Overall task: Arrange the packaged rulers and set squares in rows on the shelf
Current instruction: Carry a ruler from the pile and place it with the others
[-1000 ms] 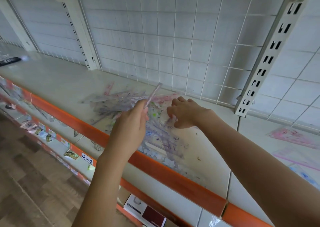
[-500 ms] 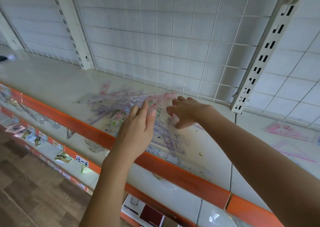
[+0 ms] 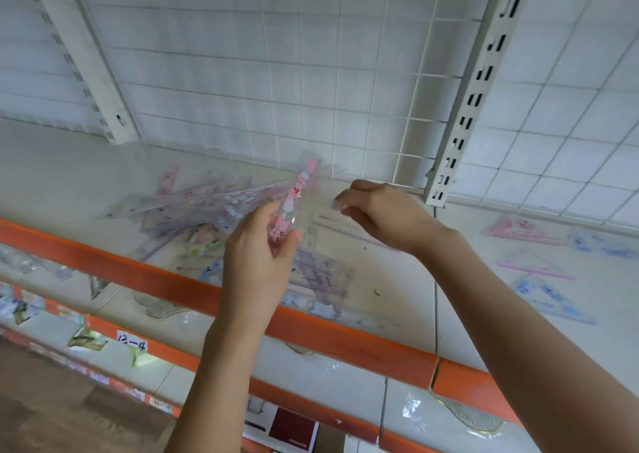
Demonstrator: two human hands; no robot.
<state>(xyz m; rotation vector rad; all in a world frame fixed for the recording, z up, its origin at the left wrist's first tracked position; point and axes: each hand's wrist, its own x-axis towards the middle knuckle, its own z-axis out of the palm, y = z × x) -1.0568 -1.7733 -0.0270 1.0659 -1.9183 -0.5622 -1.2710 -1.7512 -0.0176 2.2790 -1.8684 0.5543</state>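
In the centre of the frame the left hand (image 3: 257, 255) pinches one pink packaged ruler (image 3: 294, 200) upright above the shelf (image 3: 69, 176), probably to separate it from the loose pile (image 3: 193, 217) behind. Further back, the right hand (image 3: 380, 214) hovers with curled fingers (image 3: 340, 203), seemingly holding nothing.

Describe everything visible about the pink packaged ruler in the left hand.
The pink ruler is a narrow strip in a clear, glossy plastic sleeve, printed with pink and white cartoon figures and red marks. The left hand grips its lower end, thumb on one side and fingers on the other. It is lifted above the jumbled pile, tilted up and away toward the wire grid. The right hand is not touching it.
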